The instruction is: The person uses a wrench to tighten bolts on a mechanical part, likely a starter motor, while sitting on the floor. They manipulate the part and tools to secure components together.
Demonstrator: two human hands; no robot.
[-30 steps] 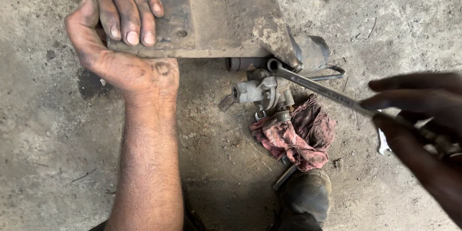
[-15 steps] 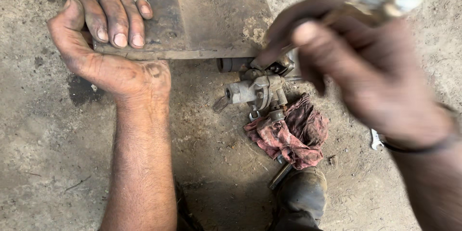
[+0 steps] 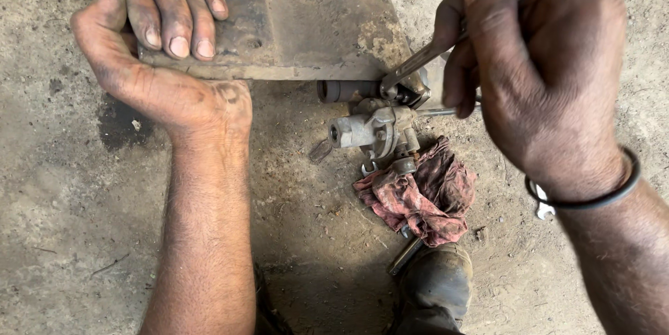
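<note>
A flat, dull brown metal plate (image 3: 306, 28) looks matt and rust-stained, coated in grime. The long steel spanner (image 3: 446, 42) shows a worn, faintly shiny grey finish. The grey cast-metal valve fitting (image 3: 369, 129) appears rough and greasy. A crumpled red cloth rag (image 3: 421, 195) looks soft and soiled. The concrete floor (image 3: 56, 223) is rough, dusty, oil-darkened.

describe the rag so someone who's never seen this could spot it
Start at the flat, rusty metal plate on the dirt floor, then drop past the grey valve-like fitting at its lower right edge. The rag lies just below, the only soft, crumpled, reddish thing among hard metal.
</note>
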